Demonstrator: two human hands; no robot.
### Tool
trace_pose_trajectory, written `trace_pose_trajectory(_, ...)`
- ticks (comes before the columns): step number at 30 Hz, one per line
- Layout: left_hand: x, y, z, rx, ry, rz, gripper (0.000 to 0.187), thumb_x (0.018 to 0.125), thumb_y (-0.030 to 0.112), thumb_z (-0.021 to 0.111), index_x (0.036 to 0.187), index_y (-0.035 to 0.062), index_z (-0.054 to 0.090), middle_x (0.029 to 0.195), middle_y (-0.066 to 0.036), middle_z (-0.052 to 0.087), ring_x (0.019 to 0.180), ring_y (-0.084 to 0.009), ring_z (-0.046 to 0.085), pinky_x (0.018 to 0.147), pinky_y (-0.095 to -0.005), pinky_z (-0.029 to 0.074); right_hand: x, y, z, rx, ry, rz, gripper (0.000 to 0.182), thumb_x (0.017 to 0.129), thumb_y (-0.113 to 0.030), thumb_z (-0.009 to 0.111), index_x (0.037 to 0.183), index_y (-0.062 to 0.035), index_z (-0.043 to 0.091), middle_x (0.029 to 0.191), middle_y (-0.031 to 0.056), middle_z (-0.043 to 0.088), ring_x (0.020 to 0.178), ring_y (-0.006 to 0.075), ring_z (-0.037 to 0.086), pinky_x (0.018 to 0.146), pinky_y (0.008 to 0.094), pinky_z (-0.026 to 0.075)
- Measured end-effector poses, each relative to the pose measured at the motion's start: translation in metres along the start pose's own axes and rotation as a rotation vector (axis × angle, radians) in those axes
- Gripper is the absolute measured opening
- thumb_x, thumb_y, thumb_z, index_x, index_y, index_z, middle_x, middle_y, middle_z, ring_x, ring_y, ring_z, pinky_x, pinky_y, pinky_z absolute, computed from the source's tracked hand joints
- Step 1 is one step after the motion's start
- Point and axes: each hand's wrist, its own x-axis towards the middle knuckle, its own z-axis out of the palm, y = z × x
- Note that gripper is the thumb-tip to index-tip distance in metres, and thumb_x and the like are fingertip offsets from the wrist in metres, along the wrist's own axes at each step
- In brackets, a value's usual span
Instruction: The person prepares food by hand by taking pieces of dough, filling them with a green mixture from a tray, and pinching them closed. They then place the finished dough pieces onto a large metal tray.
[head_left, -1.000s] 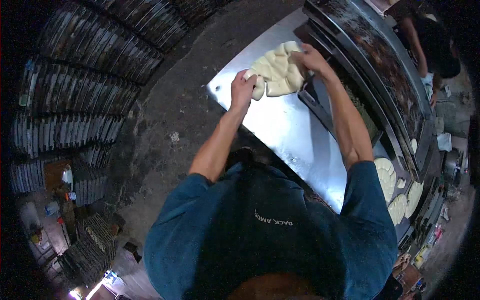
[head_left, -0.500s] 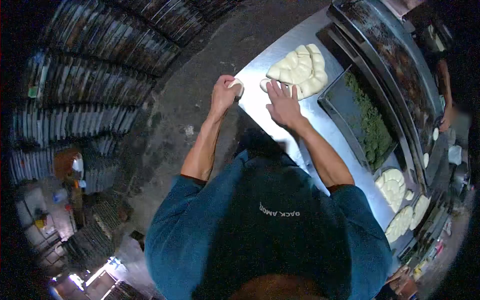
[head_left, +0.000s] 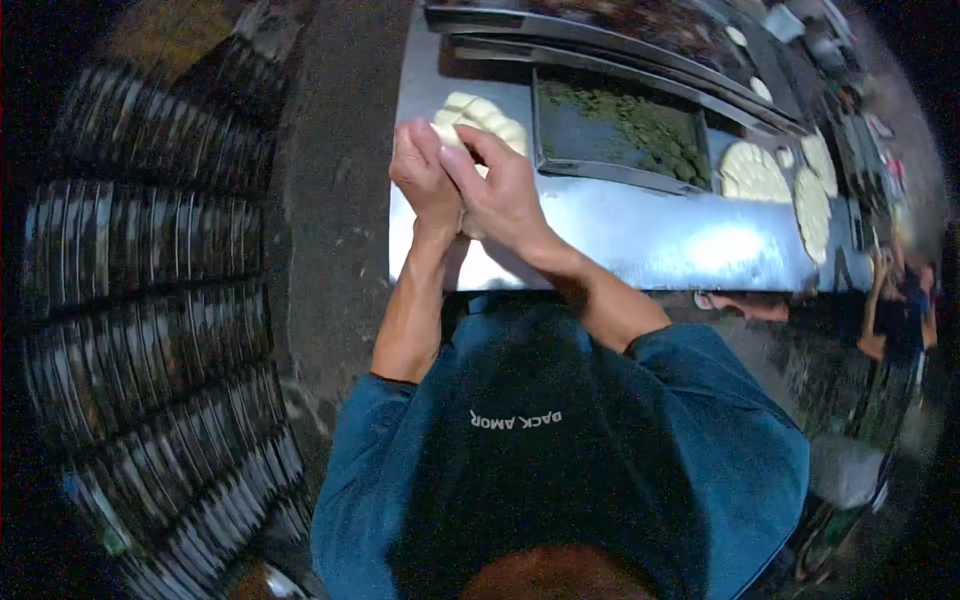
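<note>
Dough piece [head_left: 449, 134]: since the earlier frame, enclosed between left hand [head_left: 424, 175] and right hand [head_left: 500, 190], newly brought together; held over the steel table [head_left: 640, 225]'s left end;
Grip: narrow, closed around the piece, which is mostly hidden;
Dough slab [head_left: 482, 108]: partly covered by the hands, just beyond;
Tray [head_left: 578, 132]: set to the right, strewn with green bits [head_left: 655, 140].

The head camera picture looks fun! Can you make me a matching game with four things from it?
Things:
1. Tray
2. Sleeve
3. Dough
4. Right hand

Clues:
A. cream-coloured
B. close beside the left hand
C. has green bits in it
D. blue-green

Right pairs: 1-C, 2-D, 3-A, 4-B
</note>
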Motion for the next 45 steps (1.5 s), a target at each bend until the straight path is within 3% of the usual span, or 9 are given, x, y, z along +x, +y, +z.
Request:
trace_pose_trajectory(6, 0.004, 0.036, 0.004, -0.244, -0.052, 0.19, 0.028, 0.095, 0.021, 0.047, 0.076, 0.0011, 0.051, 0.067, -0.011, 0.059, 0.06, -0.0188, 0.056, 0.055, -0.0349, 0.042, 0.035, -0.011, -0.003, 0.491, 0.11, 0.39, 0.033, 0.093, -0.028, 0.056, 0.075, 0.0003, 0.056, 0.068, -0.0004, 0.056, 0.059, 0.0089, 0.047, 0.053, 0.028, 0.04)
trace_pose_trajectory(8, 0.019, 0.045, -0.001, -0.414, -0.072, -0.226, 0.03, 0.094, 0.021, 0.049, 0.073, 0.0, 0.054, 0.067, -0.004, 0.06, 0.064, -0.0106, 0.056, 0.055, -0.0293, 0.042, 0.043, -0.003, 0.007, 0.287, 0.151, 0.308, 0.038, 0.094, -0.03, 0.056, 0.067, -0.0029, 0.056, 0.062, -0.0049, 0.051, 0.056, 0.0048, 0.042, 0.049, 0.0251, 0.035)
trace_pose_trajectory(16, -0.017, 0.042, -0.015, -0.256, -0.412, 0.03, 0.032, 0.094, 0.021, 0.054, 0.074, -0.0019, 0.064, 0.071, 0.0, 0.061, 0.064, -0.0056, 0.051, 0.056, -0.0251, 0.043, 0.037, -0.007, -0.03, 0.092, 0.238, 0.182, 0.049, 0.093, -0.035, 0.054, 0.064, 0.0039, 0.056, 0.051, 0.0072, 0.05, 0.054, 0.0064, 0.043, 0.048, 0.0312, 0.038)
trace_pose_trajectory(22, -0.022, -0.034, 0.002, -0.829, -0.303, -0.761, 0.054, 0.096, 0.043, 0.046, 0.12, -0.0051, 0.052, 0.114, -0.013, 0.059, 0.1, -0.015, 0.059, 0.082, -0.0284, 0.05, 0.011, 0.017, -0.052, -0.642, -0.057, -0.472, 0.02, 0.086, -0.023, 0.057, 0.087, -0.0043, 0.062, 0.079, 0.0136, 0.063, 0.071, 0.0314, 0.059, 0.063, 0.0415, 0.048)
trace_pose_trajectory(28, -0.043, -0.049, 0.019, -0.622, -0.449, -0.857, 0.022, 0.091, 0.012, 0.057, 0.102, -0.0063, 0.058, 0.081, -0.008, 0.063, 0.064, -0.0125, 0.058, 0.05, -0.0217, 0.045, -0.019, 0.064, -0.095, -0.463, -0.661, 0.104, 0.026, 0.08, -0.022, 0.057, 0.1, -0.0058, 0.064, 0.101, 0.0194, 0.063, 0.093, 0.0329, 0.061, 0.081, 0.0428, 0.049)
trace_pose_trajectory(34, -0.036, -0.036, 0.021, -0.128, -0.649, -0.538, 0.026, 0.087, 0.011, 0.061, 0.107, -0.0044, 0.063, 0.089, -0.006, 0.066, 0.073, -0.0113, 0.058, 0.068, -0.025, 0.048, 0.051, 0.216, -0.263, -1.435, -0.282, 0.286, 0.019, 0.081, -0.022, 0.055, 0.08, -0.0049, 0.063, 0.076, 0.0186, 0.066, 0.073, 0.0345, 0.066, 0.064, 0.0484, 0.053)
trace_pose_trajectory(36, -0.032, -0.03, 0.027, 0.155, -0.49, -0.063, 0.026, 0.086, 0.012, 0.061, 0.106, -0.005, 0.063, 0.095, -0.006, 0.066, 0.073, -0.0128, 0.059, 0.068, -0.0252, 0.047, 0.054, 0.24, -0.275, -1.384, -0.297, 0.372, 0.019, 0.08, -0.021, 0.056, 0.081, -0.005, 0.066, 0.081, 0.0182, 0.067, 0.078, 0.0338, 0.067, 0.069, 0.0471, 0.053)
trace_pose_trajectory(42, -0.02, -0.049, 0.04, -0.724, -0.231, -0.856, 0.022, 0.087, 0.011, 0.062, 0.106, 0.0013, 0.055, 0.1, -0.011, 0.06, 0.093, -0.0198, 0.062, 0.071, -0.0269, 0.055, 0.069, 0.225, -0.274, -1.002, -0.229, 0.548, 0.035, 0.079, -0.035, 0.063, 0.096, -0.0046, 0.066, 0.093, 0.0204, 0.067, 0.092, 0.036, 0.064, 0.079, 0.0435, 0.051)
trace_pose_trajectory(45, -0.022, -0.025, 0.064, -0.765, -0.148, -0.938, 0.026, 0.089, 0.012, 0.06, 0.109, -0.0032, 0.054, 0.103, -0.012, 0.061, 0.093, -0.0206, 0.062, 0.07, -0.0287, 0.055, 0.069, 0.173, -0.23, -0.104, -0.133, 0.507, 0.035, 0.082, -0.026, 0.068, 0.108, -0.0032, 0.064, 0.083, 0.0068, 0.066, 0.077, 0.0111, 0.059, 0.075, 0.0263, 0.047)
